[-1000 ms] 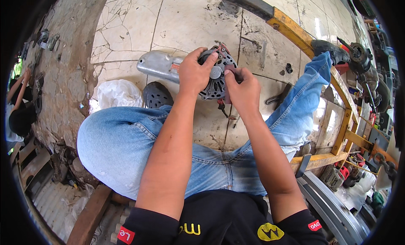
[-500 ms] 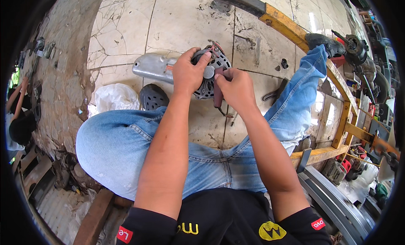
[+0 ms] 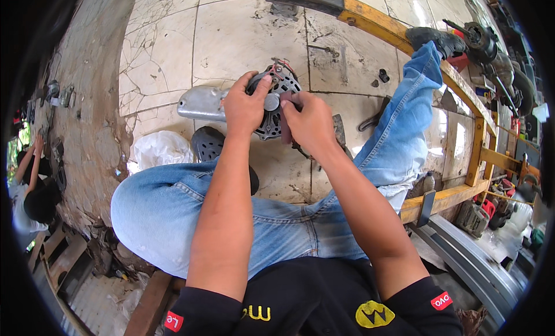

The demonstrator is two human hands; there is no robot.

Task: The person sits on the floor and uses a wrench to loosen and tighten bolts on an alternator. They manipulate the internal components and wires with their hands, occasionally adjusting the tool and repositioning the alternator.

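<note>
Cracked tile floor (image 3: 243, 41); both hands' fingers (image 3: 263, 84) pinching round, dark, slotted motor housing (image 3: 276, 107), seemingly red-wired.

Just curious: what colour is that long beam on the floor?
Yellow beam, clearest in the head view.

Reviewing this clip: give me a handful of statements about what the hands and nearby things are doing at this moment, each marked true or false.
1. Both hands are on the round dark slotted metal motor housing. True: the left hand grips its left side and the right hand its right.
2. The housing rests on a wooden workbench. False: it is held above the cracked pale tiled floor.
3. A grey curved metal cover lies just left of the left hand. True.
4. The person wears black trousers. False: blue jeans.
5. The crumpled white plastic bag lies to the right of the right hand. False: it lies lower left, beside the black perforated sandal.
</note>
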